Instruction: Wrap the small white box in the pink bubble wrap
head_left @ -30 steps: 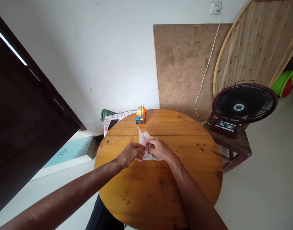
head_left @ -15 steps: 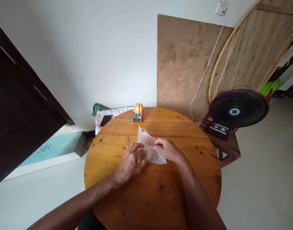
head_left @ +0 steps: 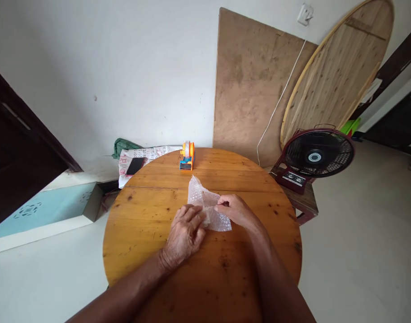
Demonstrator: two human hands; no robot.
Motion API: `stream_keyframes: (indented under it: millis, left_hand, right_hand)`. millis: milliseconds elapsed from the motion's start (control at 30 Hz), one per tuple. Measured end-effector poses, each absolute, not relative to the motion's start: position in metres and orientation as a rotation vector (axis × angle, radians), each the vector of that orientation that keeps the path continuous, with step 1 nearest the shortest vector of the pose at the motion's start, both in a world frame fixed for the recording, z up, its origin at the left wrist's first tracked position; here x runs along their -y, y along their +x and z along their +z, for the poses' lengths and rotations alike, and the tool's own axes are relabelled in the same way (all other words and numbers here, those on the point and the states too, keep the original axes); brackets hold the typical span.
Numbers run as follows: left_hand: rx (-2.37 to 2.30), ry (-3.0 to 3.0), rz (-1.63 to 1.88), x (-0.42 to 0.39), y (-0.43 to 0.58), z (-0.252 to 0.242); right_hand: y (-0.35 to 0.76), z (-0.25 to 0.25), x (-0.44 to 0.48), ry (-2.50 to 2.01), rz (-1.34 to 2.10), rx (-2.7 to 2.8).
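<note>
A sheet of clear bubble wrap (head_left: 220,221) lies on the round wooden table (head_left: 151,215), partly folded, with one corner pointing toward the wall. My left hand (head_left: 186,228) rests on its left side with the fingers bent and close together, and the fingertips touch the plastic. From the right, my right hand (head_left: 235,209) pinches the wrap's upper edge between thumb and forefinger. Whether anything lies inside the folds cannot be made out. Beyond the wrap, at the far side of the table, stands an orange and blue tape dispenser (head_left: 187,155).
A dark phone (head_left: 135,166) lies on a printed white sack (head_left: 123,161) behind the table's left edge. On the right, a black and maroon fan (head_left: 314,155) sits on a wooden stool (head_left: 304,200). Boards lean against the wall.
The view has shifted slightly. My left fingers have flattened and drawn together on the wrap, whose far part looks more spread out. The right hand keeps its pinch.
</note>
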State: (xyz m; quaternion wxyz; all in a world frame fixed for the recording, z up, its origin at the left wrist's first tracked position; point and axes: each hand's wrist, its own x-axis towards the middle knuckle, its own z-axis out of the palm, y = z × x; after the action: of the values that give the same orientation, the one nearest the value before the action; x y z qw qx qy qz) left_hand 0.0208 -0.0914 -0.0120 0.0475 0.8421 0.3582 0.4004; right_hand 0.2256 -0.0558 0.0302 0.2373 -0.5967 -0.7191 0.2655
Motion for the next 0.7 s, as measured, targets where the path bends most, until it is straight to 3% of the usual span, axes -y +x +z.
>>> stream_keyframes:
  millis: [133, 433, 700]
  left_hand:
    - [-1.081, 2.588, 1.227, 0.091, 0.022, -0.014]
    - [-1.075, 2.603, 1.236, 0.089, 0.024, -0.015]
    - [-1.155, 2.65, 1.207, 0.089, 0.024, -0.015]
  right_hand:
    - [0.225, 0.025, 0.055, -1.622, 0.619, 1.927]
    - [0.224, 0.015, 0.051, -1.699, 0.834, 1.946]
    - [0.216, 0.001, 0.047, -1.594, 0.774, 1.841]
